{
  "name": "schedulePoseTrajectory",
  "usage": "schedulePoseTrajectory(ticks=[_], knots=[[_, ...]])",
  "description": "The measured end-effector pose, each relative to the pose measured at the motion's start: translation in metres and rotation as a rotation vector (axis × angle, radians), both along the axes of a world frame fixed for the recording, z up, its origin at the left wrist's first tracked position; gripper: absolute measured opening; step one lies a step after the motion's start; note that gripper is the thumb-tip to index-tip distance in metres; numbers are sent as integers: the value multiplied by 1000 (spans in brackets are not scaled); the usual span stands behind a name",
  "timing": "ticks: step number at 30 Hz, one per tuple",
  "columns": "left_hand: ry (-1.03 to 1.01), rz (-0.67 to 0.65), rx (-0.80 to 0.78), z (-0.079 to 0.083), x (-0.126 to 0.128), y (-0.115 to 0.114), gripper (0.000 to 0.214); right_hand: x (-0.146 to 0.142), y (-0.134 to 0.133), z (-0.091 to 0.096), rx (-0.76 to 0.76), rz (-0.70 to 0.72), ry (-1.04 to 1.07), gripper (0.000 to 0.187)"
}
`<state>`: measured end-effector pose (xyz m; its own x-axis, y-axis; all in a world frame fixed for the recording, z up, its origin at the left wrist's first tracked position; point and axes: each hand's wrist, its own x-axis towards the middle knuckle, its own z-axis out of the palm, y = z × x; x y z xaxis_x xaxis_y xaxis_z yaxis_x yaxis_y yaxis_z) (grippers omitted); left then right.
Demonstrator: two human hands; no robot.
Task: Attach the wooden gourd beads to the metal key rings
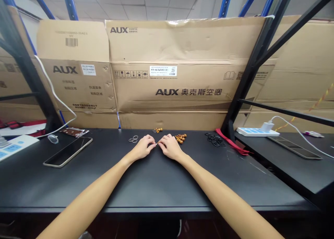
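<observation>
A: What are the hands on?
B: The left hand [143, 147] and right hand [170, 146] meet fingertip to fingertip midway along the black worktop [156, 183]. Both are pinched narrow on a tiny orange-brown piece [157, 143]; whether it is a bead or a cord end is too small to tell
A: How would it handle?
B: Light, hard and apt to roll or slip, I'd judge, so take it between thumb and forefinger tips, low over the worktop. The pile of brown wooden beads [181, 138] just beside the right hand looks the same sort. The silver metal rings [133, 139] lie near the left hand, the black rings [214, 139] well apart to the right
A: Any writing?
B: "AUX" on the brown cardboard cartons [182, 92] behind, once with "奥克斯空调". A white label [163, 71] shows "25", the rest too small
</observation>
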<state>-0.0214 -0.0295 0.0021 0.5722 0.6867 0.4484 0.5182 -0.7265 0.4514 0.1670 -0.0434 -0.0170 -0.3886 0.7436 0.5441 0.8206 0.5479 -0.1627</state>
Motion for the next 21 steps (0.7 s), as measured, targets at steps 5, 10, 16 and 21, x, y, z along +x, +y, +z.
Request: schedulePoseTrajectory(ticks=[5, 10, 16, 21], knots=[[-5, 13, 3, -4, -1, 1, 20, -1, 1, -1, -3, 77, 13, 21], [-4, 27, -2, -4, 0, 1, 22, -4, 0, -3, 15, 132, -7, 19], [9, -2, 15, -3, 1, 1, 21, -1, 2, -2, -12, -9, 22, 21], [33, 18, 4, -4, 0, 1, 21, -2, 0, -2, -30, 55, 21, 19]])
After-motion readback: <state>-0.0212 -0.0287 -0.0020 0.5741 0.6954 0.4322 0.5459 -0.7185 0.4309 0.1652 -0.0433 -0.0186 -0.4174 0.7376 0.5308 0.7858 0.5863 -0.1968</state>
